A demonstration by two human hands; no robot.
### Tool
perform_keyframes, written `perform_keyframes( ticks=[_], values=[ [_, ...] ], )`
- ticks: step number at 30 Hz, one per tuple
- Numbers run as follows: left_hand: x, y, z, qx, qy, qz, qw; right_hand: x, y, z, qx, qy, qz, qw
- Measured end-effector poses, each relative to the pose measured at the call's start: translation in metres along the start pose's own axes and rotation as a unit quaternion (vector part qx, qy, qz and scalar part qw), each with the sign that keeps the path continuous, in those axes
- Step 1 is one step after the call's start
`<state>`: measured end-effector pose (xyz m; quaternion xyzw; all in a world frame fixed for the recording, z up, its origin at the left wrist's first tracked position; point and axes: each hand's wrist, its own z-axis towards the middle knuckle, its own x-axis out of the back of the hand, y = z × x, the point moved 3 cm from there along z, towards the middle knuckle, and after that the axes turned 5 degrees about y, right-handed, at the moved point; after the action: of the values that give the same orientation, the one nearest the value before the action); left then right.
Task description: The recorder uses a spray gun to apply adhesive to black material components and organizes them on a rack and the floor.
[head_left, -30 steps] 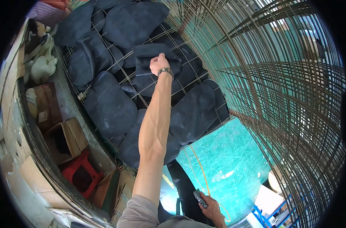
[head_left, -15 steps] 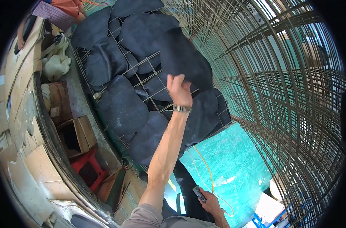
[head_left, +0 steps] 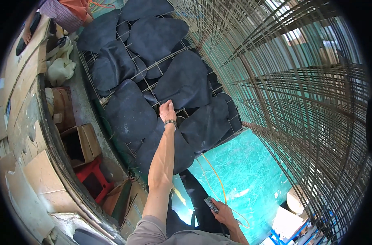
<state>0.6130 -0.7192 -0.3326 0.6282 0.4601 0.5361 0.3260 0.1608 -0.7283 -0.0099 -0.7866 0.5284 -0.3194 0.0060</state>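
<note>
My left hand point(head_left: 168, 112), with a metal watch at the wrist, reaches out over a wire grid rack point(head_left: 154, 64). Its fingers are closed on the near edge of a rounded black leather-like sheet point(head_left: 186, 77), which lies mostly flat on the grid with a crease near the fingers. Close to my body, my right hand point(head_left: 224, 214) grips a small grey metal hand tool point(head_left: 211, 205); its kind is not clear. Next to that hand runs a thin orange hose point(head_left: 217, 173). Other black sheets point(head_left: 131, 108) lie around, partly overlapping.
Upright wire racks point(head_left: 284, 94) crowd the right side. Along the left are a cardboard-covered bench point(head_left: 47, 175), an open carton point(head_left: 80, 145), a red plastic stool point(head_left: 97, 179) and a pale plastic bag point(head_left: 61, 69). Another person's arm and clothing point(head_left: 73, 12) show at top left. The floor point(head_left: 251, 171) is green.
My left hand has moved left and nearer, bringing the raised black sheet down onto the grid. The right hand keeps its tool in about the same place.
</note>
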Motion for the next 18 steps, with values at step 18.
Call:
perform_keyframes(
  ticks=[18],
  values=[
    [0.153, 0.537, -0.305, 0.125, -0.403, -0.672, 0.608, -0.011, -0.03, -0.053, 0.263, 0.177, 0.056, 0.947]
  ],
)
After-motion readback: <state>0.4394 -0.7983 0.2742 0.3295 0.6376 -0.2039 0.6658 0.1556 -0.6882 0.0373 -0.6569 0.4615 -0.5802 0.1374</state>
